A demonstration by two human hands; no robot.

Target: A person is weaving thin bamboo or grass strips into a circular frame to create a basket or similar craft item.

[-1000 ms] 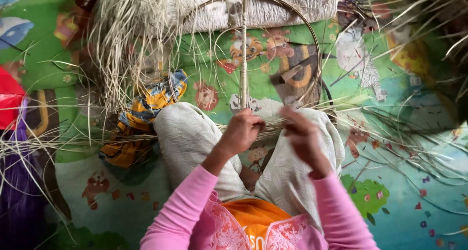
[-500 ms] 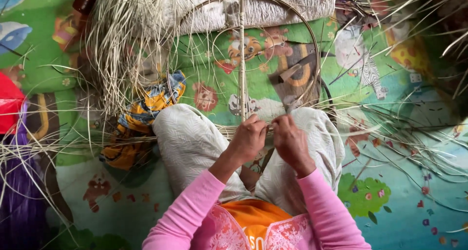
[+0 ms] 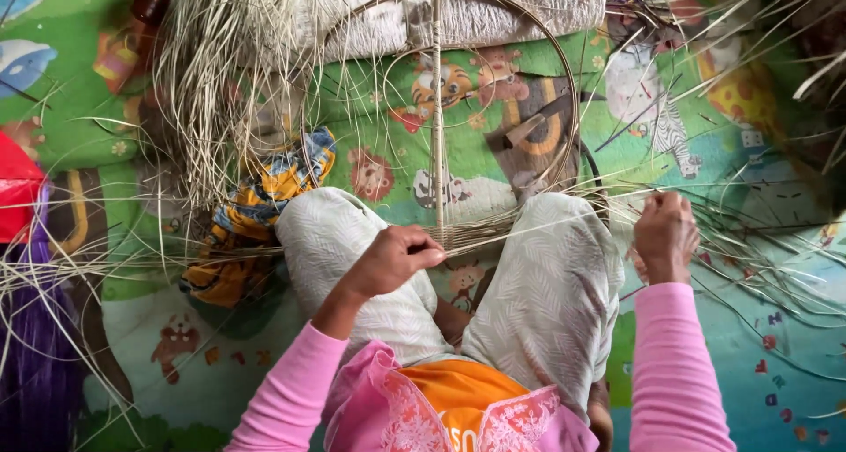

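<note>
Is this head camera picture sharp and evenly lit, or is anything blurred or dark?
Head view: soft, even light, no glare; left hand and right hand reasonably sharp; straw bundle at the top slightly soft; dark shading at the top right corner; the round hoop looks a little bowed.

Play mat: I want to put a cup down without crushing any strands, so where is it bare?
The play mat shows bare past the right hand, toward the lower right, with only a few stray strands. Another bare patch lies lower left, beside the left knee. It is crowded around the hoop frame, the strand bundle and the left hand.
</note>
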